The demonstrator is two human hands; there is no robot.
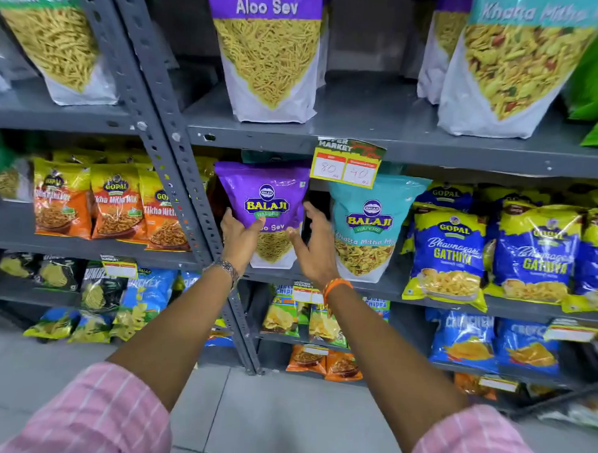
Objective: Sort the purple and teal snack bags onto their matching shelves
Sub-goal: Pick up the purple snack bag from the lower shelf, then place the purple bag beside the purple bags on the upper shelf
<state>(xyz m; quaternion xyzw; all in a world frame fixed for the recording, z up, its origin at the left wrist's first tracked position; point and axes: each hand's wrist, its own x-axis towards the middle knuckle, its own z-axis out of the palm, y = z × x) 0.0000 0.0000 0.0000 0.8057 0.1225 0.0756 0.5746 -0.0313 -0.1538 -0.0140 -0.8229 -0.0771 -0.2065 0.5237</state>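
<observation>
A purple Balaji Aloo Sev bag (263,197) stands upright on the middle grey shelf (391,288). My left hand (239,237) grips its lower left side and my right hand (312,240) holds its right edge. Right beside it stands a teal Balaji Khatta Mitha bag (369,226), untouched. On the shelf above (294,138) stand a larger purple Aloo Sev bag (269,50) and a larger teal Khatta Mitha bag (517,64), with another purple-topped bag (439,51) behind it.
A slotted grey upright (176,173) runs just left of my left hand. Orange Gopal bags (113,201) fill the shelf to the left, blue Gopal Gathiya bags (450,253) the right. A price tag (344,166) hangs above the purple bag. Lower shelves hold several chip bags.
</observation>
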